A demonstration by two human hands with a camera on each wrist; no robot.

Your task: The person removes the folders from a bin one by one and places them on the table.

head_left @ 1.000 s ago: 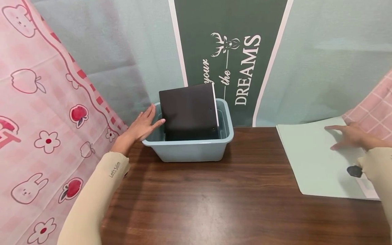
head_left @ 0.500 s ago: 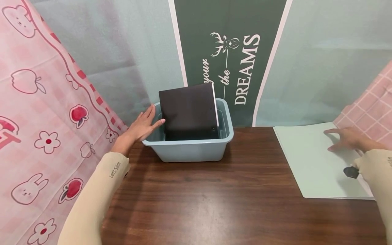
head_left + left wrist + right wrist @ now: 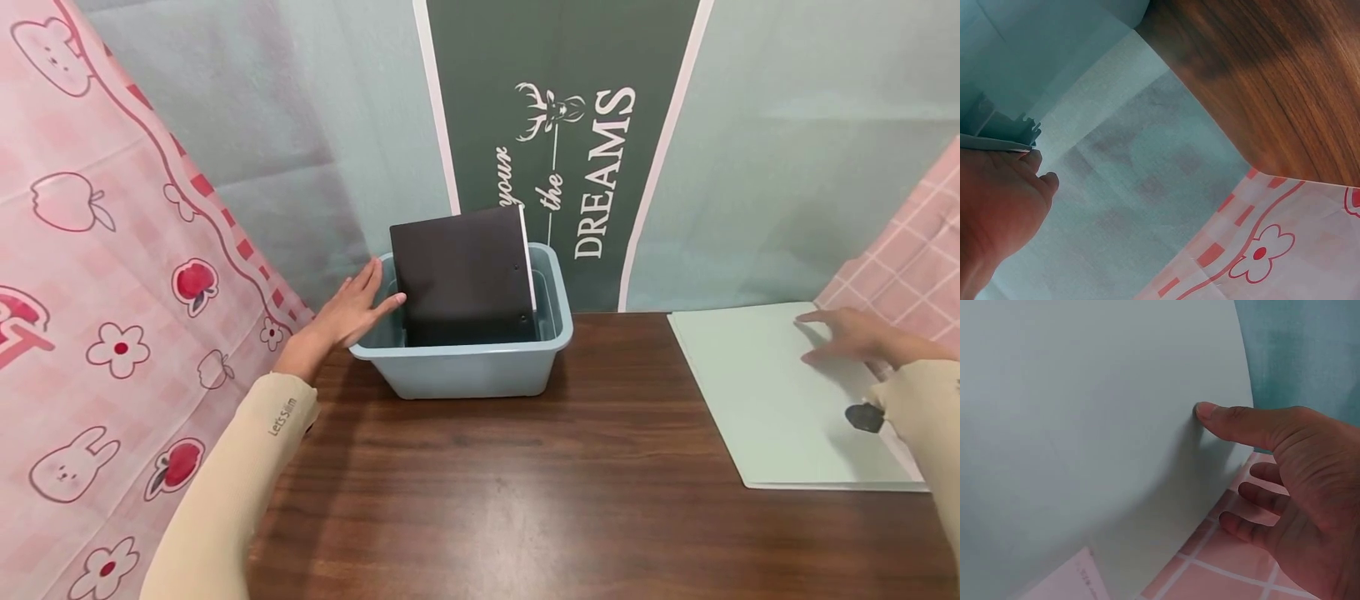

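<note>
I have my left grip (image 3: 341, 310) spread, thumb apart, at the left end of a light-blue rectangular plastic bin (image 3: 467, 372) holding a tilted, flat black rectangular folder (image 3: 465, 271), while my right grip (image 3: 858, 335) hangs loosely spread over pale-green flat sheets (image 3: 768, 400) on the brown wooden desk (image 3: 487, 508).

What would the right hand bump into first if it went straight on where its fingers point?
Probably the pale green sheet: it lies right ahead of and below the right hand, whose fingers point across it. I can't tell how much gap, if any, is left between them.
</note>
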